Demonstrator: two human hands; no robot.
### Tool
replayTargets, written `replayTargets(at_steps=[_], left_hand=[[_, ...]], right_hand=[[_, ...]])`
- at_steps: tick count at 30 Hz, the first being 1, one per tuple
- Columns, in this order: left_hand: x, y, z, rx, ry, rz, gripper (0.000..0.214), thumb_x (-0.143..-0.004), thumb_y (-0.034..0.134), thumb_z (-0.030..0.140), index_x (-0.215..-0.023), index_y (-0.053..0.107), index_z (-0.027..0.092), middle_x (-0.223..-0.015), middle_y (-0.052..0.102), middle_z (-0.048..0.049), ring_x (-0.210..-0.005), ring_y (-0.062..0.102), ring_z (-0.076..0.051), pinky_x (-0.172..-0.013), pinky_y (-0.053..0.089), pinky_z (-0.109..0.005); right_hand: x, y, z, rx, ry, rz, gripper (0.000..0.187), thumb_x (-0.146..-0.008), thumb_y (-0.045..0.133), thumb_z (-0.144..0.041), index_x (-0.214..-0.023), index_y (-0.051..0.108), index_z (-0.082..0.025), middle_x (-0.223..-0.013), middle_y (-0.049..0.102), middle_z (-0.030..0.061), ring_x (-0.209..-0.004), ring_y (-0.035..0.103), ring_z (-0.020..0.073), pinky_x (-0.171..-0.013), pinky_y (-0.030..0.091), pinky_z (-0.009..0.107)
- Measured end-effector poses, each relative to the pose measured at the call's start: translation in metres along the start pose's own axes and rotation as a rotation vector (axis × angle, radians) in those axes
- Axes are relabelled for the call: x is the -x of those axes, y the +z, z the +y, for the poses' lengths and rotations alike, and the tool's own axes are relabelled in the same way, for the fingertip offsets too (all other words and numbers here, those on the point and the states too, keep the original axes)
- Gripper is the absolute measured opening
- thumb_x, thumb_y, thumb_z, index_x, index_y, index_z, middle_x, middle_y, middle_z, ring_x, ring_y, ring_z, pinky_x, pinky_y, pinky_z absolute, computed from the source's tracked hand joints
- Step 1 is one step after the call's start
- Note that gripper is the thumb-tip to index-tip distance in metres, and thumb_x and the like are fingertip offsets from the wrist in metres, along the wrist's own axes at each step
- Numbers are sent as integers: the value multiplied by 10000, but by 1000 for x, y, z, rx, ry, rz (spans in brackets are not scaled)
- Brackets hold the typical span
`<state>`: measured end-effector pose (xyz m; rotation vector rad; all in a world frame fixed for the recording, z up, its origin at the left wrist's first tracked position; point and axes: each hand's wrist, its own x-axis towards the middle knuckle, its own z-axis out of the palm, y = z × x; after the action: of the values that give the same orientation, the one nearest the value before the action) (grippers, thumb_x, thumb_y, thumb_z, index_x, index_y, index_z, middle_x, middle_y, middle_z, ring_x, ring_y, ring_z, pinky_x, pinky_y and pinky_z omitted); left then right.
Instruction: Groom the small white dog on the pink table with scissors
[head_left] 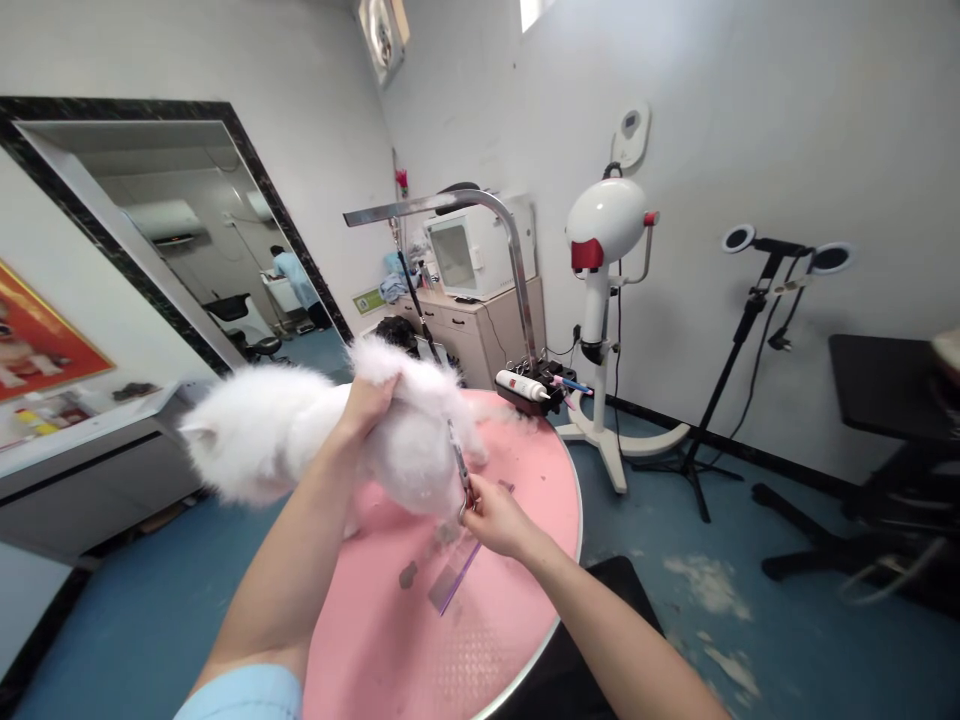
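Bright, even daylight from high window [531, 12]; shadows soft, faint. Strong wide-angle bending toward edges. Motion blur on white dog [247, 430]; far right edge smeared.

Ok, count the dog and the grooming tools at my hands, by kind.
Dog, gripped by the left hand: 1
Scissors, in the right hand: 1
Comb, flat on the table: 1
Total: 3

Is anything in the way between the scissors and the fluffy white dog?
Nothing visible is. The right hand holds the scissors with the blades pointing up, right against the fur of the dog. The left hand grips the dog higher up, off to one side of the blades.
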<state>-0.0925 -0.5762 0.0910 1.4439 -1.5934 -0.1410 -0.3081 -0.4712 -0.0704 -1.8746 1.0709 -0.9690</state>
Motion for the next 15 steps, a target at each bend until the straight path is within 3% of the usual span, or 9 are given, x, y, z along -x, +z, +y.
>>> replayTargets(at_steps=[6, 10, 13, 15], left_hand=[[-3, 2, 0, -10, 10, 14, 273, -796, 582, 365, -979, 650, 174, -1178, 701, -123, -1144, 618, -286, -1098, 433, -441], [-3, 3, 2, -12, 34, 7, 291, -807, 581, 340, -1033, 656, 172, -1204, 693, -119, -1186, 601, -267, -1145, 385, -416], [-3, 2, 3, -8, 23, 15, 271, -811, 604, 319, -1024, 661, 162, -1218, 687, -122, -1231, 578, -259, -1173, 348, -380], [-4, 2, 3, -17, 18, 15, 243, -818, 609, 304, -1000, 667, 153, -1220, 687, -131, -1254, 568, -262, -1180, 334, -375]], right_hand=[[-2, 13, 18, -151, 51, -30, 222, -715, 585, -115, -927, 599, -178, -840, 630, -12, -741, 574, 137, -630, 408, 218], [14, 55, 28, -461, 80, -29, 297, -699, 593, -117, -988, 594, -185, -863, 640, -12, -746, 591, 135, -645, 449, 226], [34, 92, 33, -722, 221, -63, 364, -655, 616, -138, -1011, 566, -192, -787, 619, -29, -656, 578, 127, -591, 454, 234], [46, 105, 33, -850, 303, -79, 382, -642, 620, -157, -1017, 555, -192, -749, 601, -38, -601, 559, 117, -552, 446, 233]])
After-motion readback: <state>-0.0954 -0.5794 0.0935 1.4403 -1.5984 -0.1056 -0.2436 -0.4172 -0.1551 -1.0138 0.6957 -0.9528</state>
